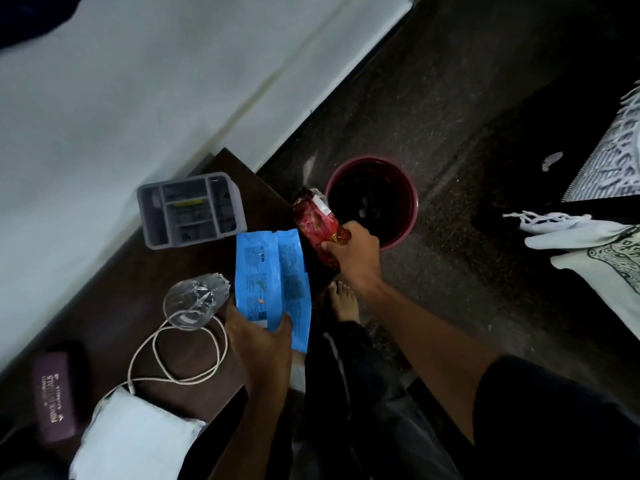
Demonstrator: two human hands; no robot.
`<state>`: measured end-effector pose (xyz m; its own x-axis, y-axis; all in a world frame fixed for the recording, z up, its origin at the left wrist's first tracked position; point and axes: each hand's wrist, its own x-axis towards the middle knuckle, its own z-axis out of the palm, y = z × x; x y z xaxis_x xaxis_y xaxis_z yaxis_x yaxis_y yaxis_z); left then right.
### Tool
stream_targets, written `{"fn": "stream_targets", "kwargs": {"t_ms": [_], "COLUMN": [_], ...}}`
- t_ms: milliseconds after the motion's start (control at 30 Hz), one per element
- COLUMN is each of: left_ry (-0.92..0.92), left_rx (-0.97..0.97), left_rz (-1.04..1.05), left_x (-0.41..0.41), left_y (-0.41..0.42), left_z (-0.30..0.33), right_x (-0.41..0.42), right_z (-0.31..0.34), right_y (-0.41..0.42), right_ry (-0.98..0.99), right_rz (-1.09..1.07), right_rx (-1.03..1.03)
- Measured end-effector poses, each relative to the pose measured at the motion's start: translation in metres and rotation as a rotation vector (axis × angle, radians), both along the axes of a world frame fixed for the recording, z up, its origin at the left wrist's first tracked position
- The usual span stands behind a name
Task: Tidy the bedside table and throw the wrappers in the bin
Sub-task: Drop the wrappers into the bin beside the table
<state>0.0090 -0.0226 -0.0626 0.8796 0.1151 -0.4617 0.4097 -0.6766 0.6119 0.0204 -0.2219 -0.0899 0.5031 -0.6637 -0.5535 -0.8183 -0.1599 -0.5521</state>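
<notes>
A dark wooden bedside table [114,289] runs along the white wall. My right hand [353,251] grips a red snack wrapper [317,220] at the table's far corner, right beside the maroon bin [408,188] on the floor. My left hand [263,344] pinches the near end of a flat blue wrapper [273,282] lying at the table's edge. A crumpled clear plastic wrapper [195,299] sits just left of the blue one.
A grey compartment organiser [190,209] stands at the table's far end. A white cable [180,355] loops toward a white pouch [138,438], with a maroon case [55,400] beside it. My bare foot [343,299] is on the dark floor. A patterned bedsheet [609,244] hangs at right.
</notes>
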Motion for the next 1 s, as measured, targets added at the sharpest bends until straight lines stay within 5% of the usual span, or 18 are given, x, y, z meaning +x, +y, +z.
{"fn": "stream_targets", "kwargs": {"t_ms": [200, 567, 1000], "left_ry": [0.018, -0.045, -0.011], "left_rx": [0.017, 0.115, -0.168], "left_rz": [-0.077, -0.152, -0.065], "left_x": [0.007, 0.005, 0.017], "left_y": [-0.005, -0.023, -0.058], "left_z": [-0.001, -0.009, 0.006], "right_x": [-0.028, -0.045, 0.000], "right_z": [0.001, -0.064, -0.158], "right_y": [-0.027, -0.095, -0.135], "right_ry": [-0.098, 0.141, 0.166], "right_rz": [-0.277, -0.470, -0.505], "right_rx": [0.033, 0.047, 0.156]}}
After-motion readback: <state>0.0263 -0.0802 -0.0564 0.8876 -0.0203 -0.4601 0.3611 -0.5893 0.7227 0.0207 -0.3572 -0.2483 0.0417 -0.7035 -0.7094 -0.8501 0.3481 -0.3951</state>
